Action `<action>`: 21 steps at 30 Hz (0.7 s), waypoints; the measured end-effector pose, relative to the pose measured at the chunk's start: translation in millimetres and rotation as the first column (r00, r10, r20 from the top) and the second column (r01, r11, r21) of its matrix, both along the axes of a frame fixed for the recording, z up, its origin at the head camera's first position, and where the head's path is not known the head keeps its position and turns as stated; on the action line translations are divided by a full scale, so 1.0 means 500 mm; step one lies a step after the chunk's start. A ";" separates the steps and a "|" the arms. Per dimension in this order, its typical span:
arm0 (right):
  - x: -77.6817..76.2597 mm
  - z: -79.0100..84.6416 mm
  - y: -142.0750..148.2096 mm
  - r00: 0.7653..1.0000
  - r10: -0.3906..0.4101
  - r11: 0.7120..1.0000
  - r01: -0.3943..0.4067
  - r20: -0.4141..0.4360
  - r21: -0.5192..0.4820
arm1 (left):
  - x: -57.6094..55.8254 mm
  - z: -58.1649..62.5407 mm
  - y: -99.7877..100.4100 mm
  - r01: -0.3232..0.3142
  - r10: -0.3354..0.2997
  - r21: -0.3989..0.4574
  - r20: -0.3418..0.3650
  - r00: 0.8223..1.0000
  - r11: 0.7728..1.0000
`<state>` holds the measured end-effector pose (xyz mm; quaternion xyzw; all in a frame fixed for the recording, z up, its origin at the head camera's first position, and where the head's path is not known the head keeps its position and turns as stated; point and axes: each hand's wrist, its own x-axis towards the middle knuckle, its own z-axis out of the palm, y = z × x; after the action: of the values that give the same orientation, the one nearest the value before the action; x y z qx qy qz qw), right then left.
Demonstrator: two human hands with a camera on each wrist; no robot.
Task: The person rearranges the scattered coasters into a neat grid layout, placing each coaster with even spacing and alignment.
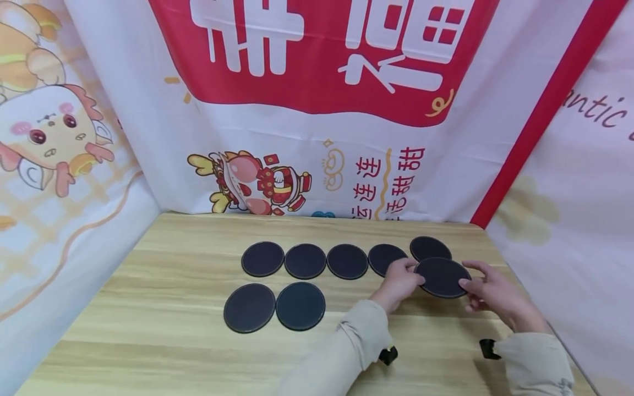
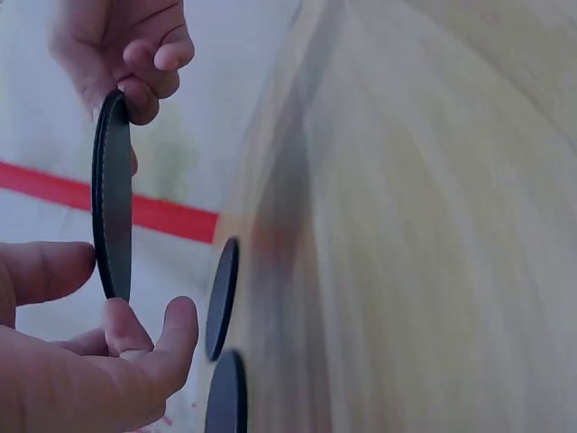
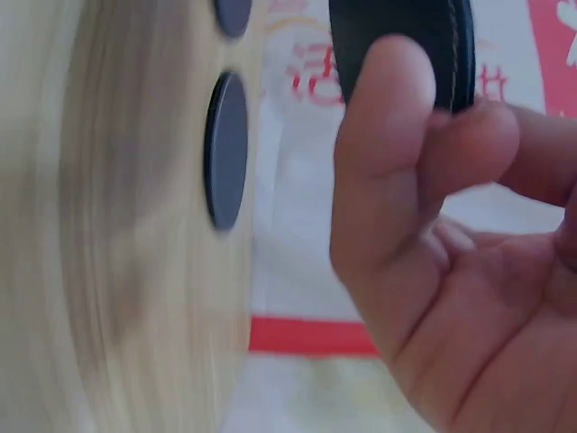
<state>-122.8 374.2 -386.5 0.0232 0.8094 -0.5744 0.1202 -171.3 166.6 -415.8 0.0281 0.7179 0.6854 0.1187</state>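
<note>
Both hands hold one round black coaster [image 1: 442,278] by opposite edges, raised above the table at the right. My left hand [image 1: 402,281] pinches its left edge between thumb and fingers. At its right edge, my right hand [image 1: 495,291] pinches it the same way. The left wrist view shows the coaster [image 2: 113,194] edge-on and clear of the table, with stitching along its rim. Just behind it on the table lies another black coaster [image 1: 430,249], partly covered by the held one in the head view.
A back row of several black coasters [image 1: 305,261] runs leftward across the wooden table [image 1: 163,308]. In front of its left end lie two more, a coaster [image 1: 249,308] and its neighbour [image 1: 300,306], side by side. A printed cloth [image 1: 317,132] hangs behind the table.
</note>
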 end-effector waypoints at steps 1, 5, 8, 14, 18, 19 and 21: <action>-0.002 0.001 -0.010 0.999 0.032 0.999 -0.032 0.002 -0.025 | -0.002 -0.001 -0.012 -0.014 0.014 0.007 -0.005 1.000 1.000; -0.008 0.001 -0.046 0.994 0.108 0.992 -0.105 0.033 -0.070 | -0.010 -0.002 -0.055 -0.046 0.046 0.032 -0.002 0.999 0.998; -0.017 0.006 -0.073 0.991 0.124 0.991 -0.122 0.042 -0.061 | -0.017 0.005 -0.091 -0.023 0.023 0.064 0.002 1.000 0.998; -0.038 0.019 -0.135 0.985 0.173 0.975 -0.170 0.009 -0.143 | -0.040 0.024 -0.205 0.139 -0.137 0.065 -0.032 0.990 0.988; -0.046 0.026 -0.183 0.979 0.204 0.960 -0.200 -0.002 -0.195 | -0.049 0.039 -0.281 0.224 -0.222 0.042 -0.046 0.974 0.974; -0.047 0.028 -0.195 0.979 0.206 0.960 -0.201 0.003 -0.196 | -0.049 0.041 -0.297 0.233 -0.231 0.032 -0.050 0.972 0.972; -0.050 0.030 -0.219 0.976 0.218 0.958 -0.213 0.005 -0.189 | -0.049 0.045 -0.325 0.246 -0.245 0.037 -0.047 0.968 0.968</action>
<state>-147.9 264.7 -371.4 -0.0692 0.7476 -0.6313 0.1943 -195.6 4.0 -393.4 0.1337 0.6965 0.6798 0.1869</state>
